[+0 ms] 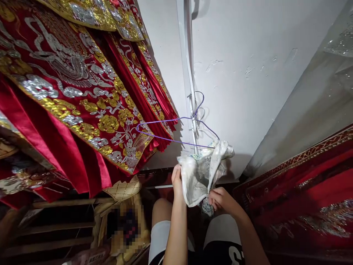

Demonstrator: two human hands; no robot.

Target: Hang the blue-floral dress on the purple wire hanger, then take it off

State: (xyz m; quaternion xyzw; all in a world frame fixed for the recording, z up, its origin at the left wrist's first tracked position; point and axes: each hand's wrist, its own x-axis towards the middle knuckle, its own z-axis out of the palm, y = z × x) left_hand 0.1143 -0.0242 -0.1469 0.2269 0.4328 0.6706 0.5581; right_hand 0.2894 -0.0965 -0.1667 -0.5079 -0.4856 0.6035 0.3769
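A white patterned garment [192, 183], light and partly bunched, hangs from one end of a purple wire hanger [176, 140]. The hanger's right shoulder runs into the cloth, while its left shoulder is bare. My left hand [177, 180] grips the garment's left edge, with some fingers hidden behind the fabric. At the lower right, my right hand [220, 198] is closed on the garment's edge, beside a gathered grey patterned part [207, 207]. The hanger's hook lies close against a white vertical strip [187, 55] on the wall.
Red costumes [91, 92] with gold and silver sequins hang on the left. A wooden rack [55, 224] stands below them. On the right are clear plastic sheeting [311, 95] and dark red embroidered cloth [309, 198]. A white wall [237, 48] rises ahead.
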